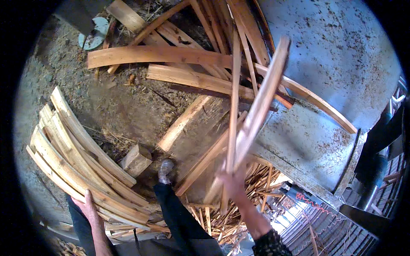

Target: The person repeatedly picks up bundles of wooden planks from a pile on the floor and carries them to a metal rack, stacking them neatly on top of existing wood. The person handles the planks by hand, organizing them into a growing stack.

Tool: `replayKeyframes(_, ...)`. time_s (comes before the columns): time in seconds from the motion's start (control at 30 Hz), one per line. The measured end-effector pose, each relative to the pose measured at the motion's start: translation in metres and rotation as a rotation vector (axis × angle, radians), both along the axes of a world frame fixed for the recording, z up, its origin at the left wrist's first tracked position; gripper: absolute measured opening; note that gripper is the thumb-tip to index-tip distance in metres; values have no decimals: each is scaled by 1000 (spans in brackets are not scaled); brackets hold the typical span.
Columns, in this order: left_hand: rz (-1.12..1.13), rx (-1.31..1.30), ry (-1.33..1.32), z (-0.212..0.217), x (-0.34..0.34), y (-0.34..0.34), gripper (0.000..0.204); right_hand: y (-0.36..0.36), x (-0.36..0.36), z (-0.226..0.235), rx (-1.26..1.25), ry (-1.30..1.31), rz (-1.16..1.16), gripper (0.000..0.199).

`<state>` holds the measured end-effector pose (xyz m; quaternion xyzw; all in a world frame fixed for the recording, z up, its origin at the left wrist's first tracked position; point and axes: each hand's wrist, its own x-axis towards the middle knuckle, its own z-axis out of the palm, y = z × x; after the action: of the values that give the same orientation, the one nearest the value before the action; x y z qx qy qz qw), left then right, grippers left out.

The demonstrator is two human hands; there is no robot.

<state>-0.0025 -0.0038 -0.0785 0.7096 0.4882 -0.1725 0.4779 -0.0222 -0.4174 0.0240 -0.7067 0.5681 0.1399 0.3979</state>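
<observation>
My right hand (234, 181), smeared by motion, is closed around the near end of a long wooden plank (262, 102) that slants up and away to the right. A thin strip (234, 94) runs beside it from the same hand; whether I grip both cannot be told. Low on the left, my left hand (89, 209) holds the near edge of a stack of pale curved boards (72, 149). Its thumb points up against the wood, and the other fingers are partly hidden by the lowest board.
Loose brown boards (158, 55) lie crossed on the dirt floor ahead. A wood block (136, 160) sits by my shoe (165, 170). To the right stands a worn blue-grey metal surface (316, 145); below it lie heaped offcuts (256, 179) and a red coiled cord (316, 205).
</observation>
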Motion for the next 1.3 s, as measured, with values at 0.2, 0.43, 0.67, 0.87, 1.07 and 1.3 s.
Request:
replayKeyframes(0.2,-771,463,-261,47,19,-18,91,21,-47,41,44,19,145,23)
replayKeyframes(0.43,65,-1026,-130,70,40,-220,75,82,-4,7,244,-32,808,68)
replayKeyframes(0.67,374,-916,-68,18,43,-225,42,-96,112,-83,-375,-42,788,103)
replayKeyframes(0.87,384,-981,-13,-7,26,-220,44,-140,195,-138,-755,202,808,104)
replayKeyframes(1.07,382,-1020,-16,3,34,-226,44,-228,156,-136,-703,-69,939,87)
replayKeyframes(1.3,435,-1077,22,9,40,-231,44,-199,178,-133,-786,261,819,75)
